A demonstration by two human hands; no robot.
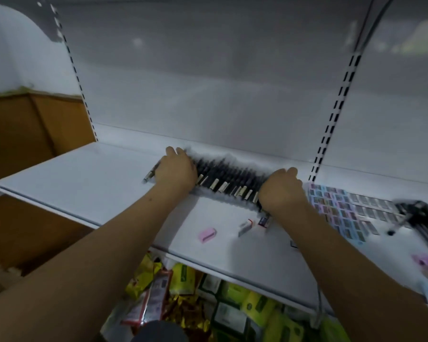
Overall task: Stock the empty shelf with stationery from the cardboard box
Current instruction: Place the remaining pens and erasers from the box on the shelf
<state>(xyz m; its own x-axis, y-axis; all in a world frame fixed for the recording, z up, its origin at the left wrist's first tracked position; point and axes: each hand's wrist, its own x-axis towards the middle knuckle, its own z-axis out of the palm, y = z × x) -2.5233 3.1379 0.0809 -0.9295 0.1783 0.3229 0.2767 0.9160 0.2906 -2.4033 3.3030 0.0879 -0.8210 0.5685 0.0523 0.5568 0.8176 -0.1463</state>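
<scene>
My left hand [176, 169] and right hand [281, 188], fingers straight and together, press in on both ends of the pens [229, 183], mid-frame on the shelf [84, 191]. Erasers [207, 234] loose in front, sticker sheets [336, 206] right. I judge stocking well underway. Box not visible; labels too blurred to read.

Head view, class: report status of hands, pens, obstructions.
Left hand and right hand bracket row of dark pens on white shelf. Pink eraser lies loose in front.
</scene>
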